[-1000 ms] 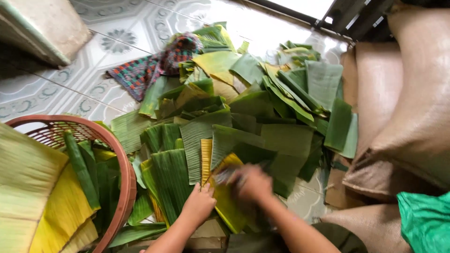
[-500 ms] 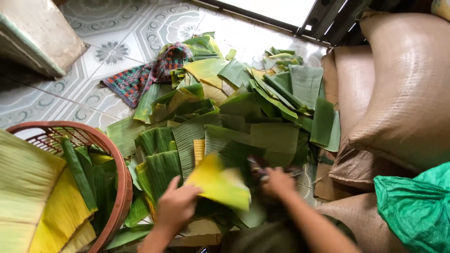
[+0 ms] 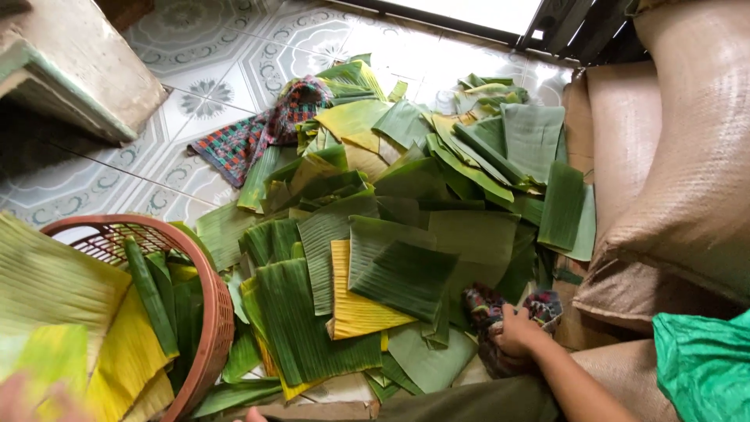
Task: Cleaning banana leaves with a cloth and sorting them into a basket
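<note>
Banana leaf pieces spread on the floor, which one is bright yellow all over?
The ribbed yellow leaf piece near the pile's front, partly under a dark green piece; those around it are green.

leaf pile [image 3: 406, 234] on floor [image 3: 234, 55] centre | basket [image 3: 211, 312] left of pile | sacks [image 3: 687, 172] right | cloth [image 3: 258, 133] behind pile

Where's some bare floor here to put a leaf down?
Bare tiled floor lies between the concrete block, the checked cloth and the red basket. The banana leaf pile and the sacks crowd everything else.
</note>
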